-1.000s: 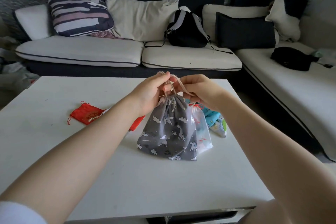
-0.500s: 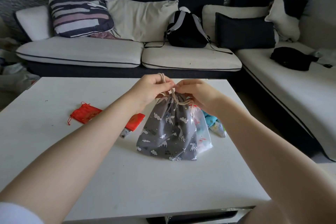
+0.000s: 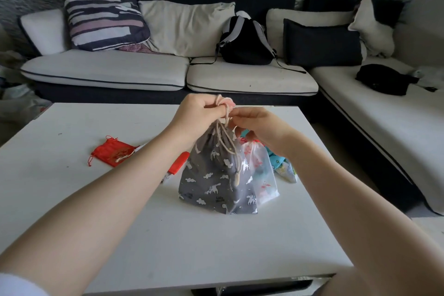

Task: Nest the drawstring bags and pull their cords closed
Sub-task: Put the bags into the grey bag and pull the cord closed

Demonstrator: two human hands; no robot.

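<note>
white table (image 3: 168, 235) | grey bag (image 3: 216, 182) upright | left hand (image 3: 197, 115), right hand (image 3: 254, 122) raised together, fingers pinching cord (image 3: 228, 142)

The grey drawstring bag (image 3: 216, 182) is matt woven cloth printed with white clouds and animals, its cord (image 3: 228, 144) a rough, twisted beige rope; the white pouch (image 3: 260, 175) just beside it looks like thin, semi-translucent frosted material with a faint print. The red pouch (image 3: 113, 155) is cloth with a slight sheen and gold-toned marking, and the tabletop (image 3: 168, 235) is a smooth, matt white surface with faint scuffs. Behind, the sofa cushions (image 3: 103, 72) are matt off-white fabric with dark piping, and the backpack (image 3: 245, 43) is matt black textile.
</note>
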